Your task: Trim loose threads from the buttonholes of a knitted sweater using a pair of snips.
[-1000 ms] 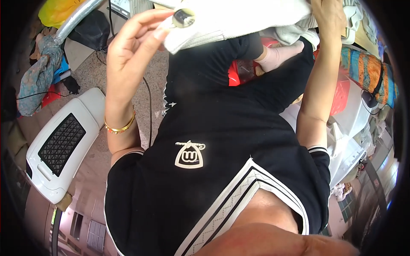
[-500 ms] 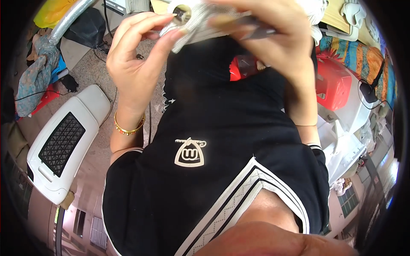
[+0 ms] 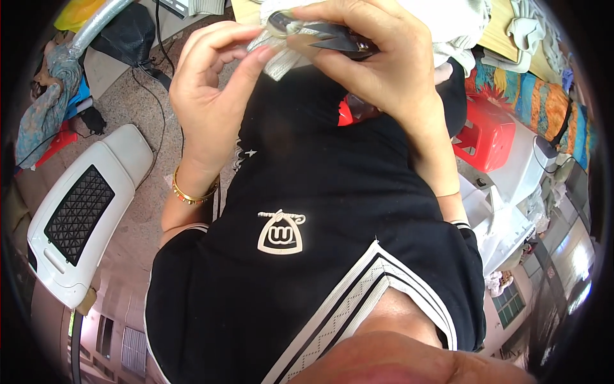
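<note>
Up at the top of the view, my left hand (image 3: 211,93) pinches the edge of a white ribbed knit fabric (image 3: 281,63) between thumb and fingers. A gold bracelet circles that wrist. My right hand (image 3: 393,61) holds small dark thread snips (image 3: 336,41), their pointed blades towards the left hand. The right thumb and forefinger reach to a small, shiny round piece (image 3: 279,23) at the fabric; whether it is attached cannot be made out. More of the white knit (image 3: 448,22) lies bunched beyond the right hand.
A white panel with black mesh (image 3: 80,214) stands at the left. A black bag (image 3: 125,38) and a metal tube (image 3: 96,29) are at the upper left. To the right are a red plastic stool (image 3: 489,131), white containers (image 3: 521,153) and colourful patterned cloth (image 3: 537,96).
My right hand has moved slightly left and closer to my left hand, its blur gone. The snips now show clearly beside the round piece. My left hand still grips the knit.
</note>
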{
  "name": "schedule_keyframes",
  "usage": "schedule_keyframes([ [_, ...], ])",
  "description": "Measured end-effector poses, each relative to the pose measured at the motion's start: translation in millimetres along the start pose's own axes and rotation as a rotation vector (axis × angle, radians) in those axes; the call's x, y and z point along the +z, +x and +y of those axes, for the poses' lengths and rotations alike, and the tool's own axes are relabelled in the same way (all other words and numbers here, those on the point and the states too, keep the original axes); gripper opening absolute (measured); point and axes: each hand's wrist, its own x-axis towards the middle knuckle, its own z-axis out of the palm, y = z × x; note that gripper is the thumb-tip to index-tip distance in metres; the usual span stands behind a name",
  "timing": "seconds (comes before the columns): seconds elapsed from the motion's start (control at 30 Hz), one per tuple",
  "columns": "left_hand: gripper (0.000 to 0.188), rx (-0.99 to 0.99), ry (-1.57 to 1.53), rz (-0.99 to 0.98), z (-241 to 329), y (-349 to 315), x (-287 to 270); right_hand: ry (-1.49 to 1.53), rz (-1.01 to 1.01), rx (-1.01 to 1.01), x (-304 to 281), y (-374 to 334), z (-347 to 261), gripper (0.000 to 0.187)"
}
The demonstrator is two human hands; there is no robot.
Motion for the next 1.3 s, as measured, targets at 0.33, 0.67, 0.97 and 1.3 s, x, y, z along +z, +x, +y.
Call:
schedule_keyframes([
  [0.33, 0.027, 0.128, 0.204, -0.047, 5.7, 12.0, 10.3, 0.070, 0.082, -0.003, 7.9, -2.5, 17.3, 0.026],
  [0.67, 0.016, 0.265, 0.282, -0.143, 18.1, 28.6, 39.3, 0.261, 0.227, 0.129, -0.4, -38.0, 61.5, 0.017],
  [0.97, 0.012, 0.384, 0.357, -0.181, 19.1, 32.8, 48.3, 0.429, 0.145, -0.197, -2.2, -36.1, 79.7, 0.011],
  [1.3, 0.015, 0.649, 0.431, -0.295, 3.8, 48.4, 48.7, 0.765, 0.168, 0.323, -9.4, -40.0, 51.3, 0.013],
])
